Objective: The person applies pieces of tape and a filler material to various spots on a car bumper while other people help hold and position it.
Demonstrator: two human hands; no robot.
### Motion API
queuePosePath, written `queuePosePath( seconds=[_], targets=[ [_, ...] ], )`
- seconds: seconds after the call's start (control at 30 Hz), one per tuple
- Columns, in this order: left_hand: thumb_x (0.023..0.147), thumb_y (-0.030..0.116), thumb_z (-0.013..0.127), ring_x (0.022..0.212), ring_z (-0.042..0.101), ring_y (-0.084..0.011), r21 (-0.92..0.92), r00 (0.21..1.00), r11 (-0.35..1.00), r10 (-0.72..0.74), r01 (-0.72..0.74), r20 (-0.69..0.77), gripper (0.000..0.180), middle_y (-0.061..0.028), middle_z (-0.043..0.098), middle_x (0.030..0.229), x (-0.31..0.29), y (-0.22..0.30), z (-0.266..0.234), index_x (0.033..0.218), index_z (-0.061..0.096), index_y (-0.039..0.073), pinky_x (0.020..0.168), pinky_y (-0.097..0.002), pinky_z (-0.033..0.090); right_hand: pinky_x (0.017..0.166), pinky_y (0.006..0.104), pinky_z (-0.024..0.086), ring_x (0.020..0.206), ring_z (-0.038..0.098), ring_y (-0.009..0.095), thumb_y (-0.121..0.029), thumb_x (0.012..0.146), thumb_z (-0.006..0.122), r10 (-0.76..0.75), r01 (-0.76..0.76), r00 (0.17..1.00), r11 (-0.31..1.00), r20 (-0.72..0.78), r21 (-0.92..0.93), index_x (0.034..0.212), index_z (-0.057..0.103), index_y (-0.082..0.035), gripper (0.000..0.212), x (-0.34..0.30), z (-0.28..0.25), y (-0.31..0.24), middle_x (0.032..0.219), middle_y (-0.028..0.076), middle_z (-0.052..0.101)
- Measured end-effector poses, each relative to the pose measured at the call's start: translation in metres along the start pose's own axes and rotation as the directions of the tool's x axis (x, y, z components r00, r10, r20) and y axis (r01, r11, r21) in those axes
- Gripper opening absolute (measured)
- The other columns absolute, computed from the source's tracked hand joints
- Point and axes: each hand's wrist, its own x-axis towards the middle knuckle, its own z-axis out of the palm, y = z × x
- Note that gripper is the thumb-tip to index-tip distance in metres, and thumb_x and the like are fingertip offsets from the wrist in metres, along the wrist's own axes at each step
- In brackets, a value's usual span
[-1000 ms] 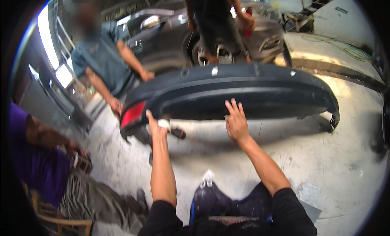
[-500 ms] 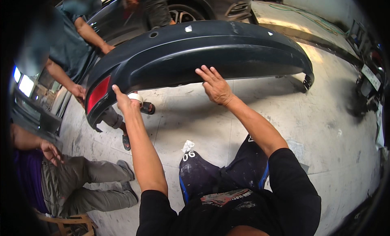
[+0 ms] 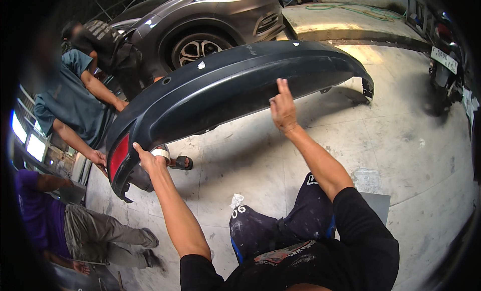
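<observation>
A long dark car bumper [image 3: 225,93] is held up off the floor in front of me, with a red reflector [image 3: 119,155] at its left end. My left hand [image 3: 150,159] grips the lower edge beside that reflector, thumb on the outer face, its other fingers mostly hidden. A roll of white tape [image 3: 161,153] sits against this hand; how it is held is hidden. Fingers stretched out, my right hand [image 3: 284,113] is at the bumper's lower middle and grasps nothing; whether the fingertips touch is unclear. Another person's hand [image 3: 98,158] supports the left end.
A grey car [image 3: 210,20] stands behind the bumper. At the left are a person in a teal shirt [image 3: 70,100] and one in a purple shirt [image 3: 42,211]. A motorcycle [image 3: 443,65] is at the right. A raised concrete step [image 3: 345,23] carries a green hose [image 3: 358,11].
The bumper's left end has dropped slightly in view. My right hand has moved rightward along it, fingers closer together. My left hand keeps its grip. The purple-shirted person has shifted, and more of the car shows.
</observation>
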Motion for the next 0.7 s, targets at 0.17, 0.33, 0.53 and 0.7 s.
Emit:
queuePosePath(
  seconds=[0.17,0.33,0.53,0.7],
  targets=[
    [0.091,0.047,0.061,0.083,0.069,-0.0323,-0.032,1.000,0.999,0.002,-0.002,0.016,0.054,-0.0148,0.067,0.106,0.019,-0.001,-0.014,0.116,0.057,-0.002,0.064,-0.0469,0.058,0.111,0.0512,0.032,0.134,0.040,0.041,0.000,0.079,0.058,-0.183,0.161,0.977,0.969,0.107,0.187,0.085,0.055,0.000,0.007,0.011,0.026,-0.082,0.138,0.024,0.047],
    [0.087,0.048,0.067,0.079,0.068,-0.0310,-0.086,0.997,0.996,0.019,-0.013,0.069,0.055,-0.0125,0.068,0.102,0.040,-0.005,-0.025,0.115,0.058,0.002,0.060,-0.0446,0.057,0.110,0.0509,0.029,0.133,0.041,0.040,-0.003,0.083,0.057,-0.026,0.027,0.999,0.998,-0.018,0.065,0.088,0.057,-0.002,0.005,0.048,0.023,-0.055,0.137,0.020,0.050],
    [0.082,0.044,0.074,0.066,0.066,-0.0252,-0.070,0.993,0.997,0.030,-0.038,-0.110,0.057,-0.0131,0.065,0.094,0.019,-0.003,-0.017,0.103,0.060,-0.007,0.051,-0.0371,0.054,0.112,0.0532,0.028,0.133,0.041,0.041,0.001,0.079,0.060,-0.160,0.155,0.985,0.984,0.059,0.086,0.087,0.057,-0.001,0.009,0.050,0.039,-0.102,0.137,0.023,0.050],
    [0.084,0.042,0.073,0.072,0.066,-0.0246,-0.070,0.993,0.997,0.012,-0.020,-0.114,0.057,-0.0136,0.064,0.097,0.024,-0.005,-0.025,0.106,0.058,-0.008,0.053,-0.0356,0.055,0.112,0.0539,0.027,0.133,0.041,0.041,-0.001,0.079,0.061,-0.369,0.327,0.910,0.919,0.188,0.219,0.083,0.054,-0.002,0.008,0.041,0.078,-0.188,0.136,0.024,0.049]
  ],
)
